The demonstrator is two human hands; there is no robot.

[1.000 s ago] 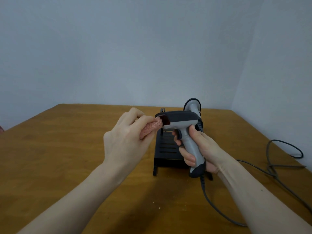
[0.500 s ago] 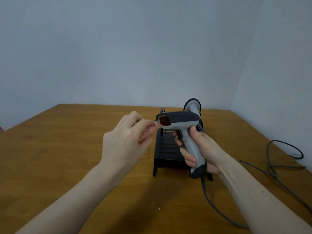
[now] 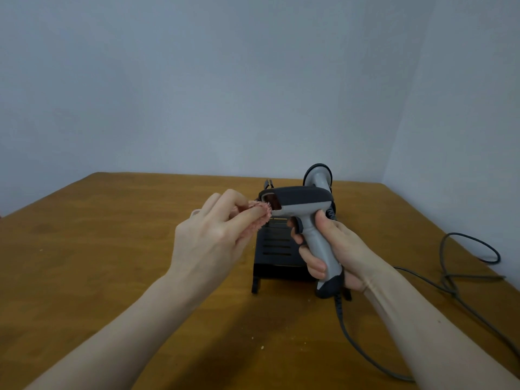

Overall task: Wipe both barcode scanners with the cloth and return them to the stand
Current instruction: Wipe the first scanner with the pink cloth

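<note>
At the centre of the frame, a person's right hand (image 3: 334, 249) grips the light grey handle of a grey-and-black pistol-shaped barcode scanner (image 3: 305, 218), fingers wrapped round the grip and thumb along its near side, holding it upright above the table with its dark red scan window facing the left of the frame. The left hand (image 3: 209, 240), just left of centre, pinches a small pink fluffy cloth (image 3: 257, 219) between thumb and curled fingers, the cloth's fringed edge touching the lower edge of the scanner's window. Directly behind and below both hands stands a black slotted plastic stand (image 3: 274, 254) on the brown wooden table (image 3: 112, 263). A second grey-and-black barcode scanner (image 3: 318, 177) rises behind the held one, at the far right side of the stand, its rounded head showing above the first scanner's body; how it sits in the stand is hidden. A dark grey cable (image 3: 357, 344) runs from the base of the held scanner toward the lower right, and further loops of cable (image 3: 472, 251) lie on the table at the right edge of the frame. A pale blue-grey wall (image 3: 225, 80) fills the upper half.
</note>
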